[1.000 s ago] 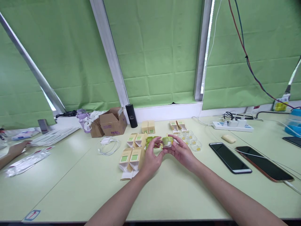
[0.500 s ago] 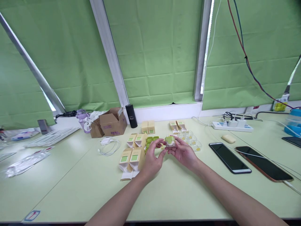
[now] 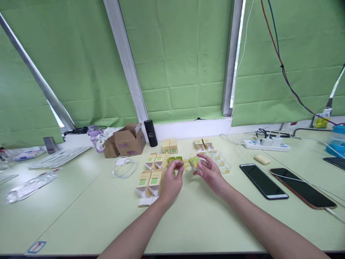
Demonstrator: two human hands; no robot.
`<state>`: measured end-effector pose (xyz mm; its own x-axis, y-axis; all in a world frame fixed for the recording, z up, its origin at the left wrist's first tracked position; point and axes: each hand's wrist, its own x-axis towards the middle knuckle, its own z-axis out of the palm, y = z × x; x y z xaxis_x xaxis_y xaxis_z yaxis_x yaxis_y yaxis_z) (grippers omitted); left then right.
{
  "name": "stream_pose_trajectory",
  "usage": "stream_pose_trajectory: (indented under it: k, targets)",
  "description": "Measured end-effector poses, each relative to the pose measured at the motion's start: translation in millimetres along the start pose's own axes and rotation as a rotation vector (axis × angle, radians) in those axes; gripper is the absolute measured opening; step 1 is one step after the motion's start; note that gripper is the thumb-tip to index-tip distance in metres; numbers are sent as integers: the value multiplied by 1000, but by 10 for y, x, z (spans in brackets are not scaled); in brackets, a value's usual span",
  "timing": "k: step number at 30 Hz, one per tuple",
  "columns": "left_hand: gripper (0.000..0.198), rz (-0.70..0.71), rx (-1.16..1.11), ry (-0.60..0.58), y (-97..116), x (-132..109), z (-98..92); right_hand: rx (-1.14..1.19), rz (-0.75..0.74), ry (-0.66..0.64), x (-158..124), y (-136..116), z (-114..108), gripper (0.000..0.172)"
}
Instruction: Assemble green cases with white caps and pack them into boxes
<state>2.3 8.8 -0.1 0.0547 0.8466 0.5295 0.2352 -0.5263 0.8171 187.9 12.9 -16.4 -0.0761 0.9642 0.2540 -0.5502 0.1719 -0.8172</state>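
R hand (image 3: 212, 175) is pinching a small clear container (image 3: 194, 163) btwn thumb & fingers; container is tilting a bit, w/ green & yellow showing thru, & is being held above the table (image 3: 205, 223), nr the middle of the layout. L hand (image 3: 172, 181) is hovering just L of it, apart from it, fingers curling loosely, w/ a gap showing btwn thumb & forefinger. It's partly hiding some green pcs (image 3: 175, 158); tiny yellow pcs (image 3: 185, 164) are lying btwn those & the container. Clear cups (image 3: 224, 167) w/ yellow spots are sitting beyond R hand, slightly to its R. Just L of L hand, 4 sm. cartons (image 3: 155, 176) w/ green squares are lying in 2 rows, flaps hanging open toward the front. Behind, 2 tan boxes (image 3: 169, 145) are standing side by side, & farther R, 2 flapped boxes (image 3: 204, 145) are lying nr the cups. Well off to the R, a white-edged phone (image 3: 264, 181) & a brown-edged phone (image 3: 303, 187) are lying flat, w/ a cream case (image 3: 262, 159) & a power strip (image 3: 266, 144) sitting behind them
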Motion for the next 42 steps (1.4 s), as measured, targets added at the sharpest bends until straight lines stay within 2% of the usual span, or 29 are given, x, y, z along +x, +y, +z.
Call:
stream_pose_trajectory:
  k: [3, 7, 16, 27, 35, 42]
  targets:
    - [14, 11, -20, -23, 3, 0, -9, -101, -51, 12, 9, 36, -3, 62]
    - [29, 23, -23, -83, -41, 1, 6, -216, -133, 34, 32, 77, -1, 68]
    - [55, -28, -138, -140, -172, 28, 75, -328, -212, 63, -13, 66, 64, 68]
    - [55, -41, -201, -197, -43, 6, 56, -439, -275, -9, -68, 42, 87, 66]
    - [46, 5, -48, -194, -32, -12, 6, -527, -294, -87, -80, -28, 48, 64]
    - [43, 14, 157, -169, -82, -1, -15, -700, -415, -52, -52, -145, -43, 41]
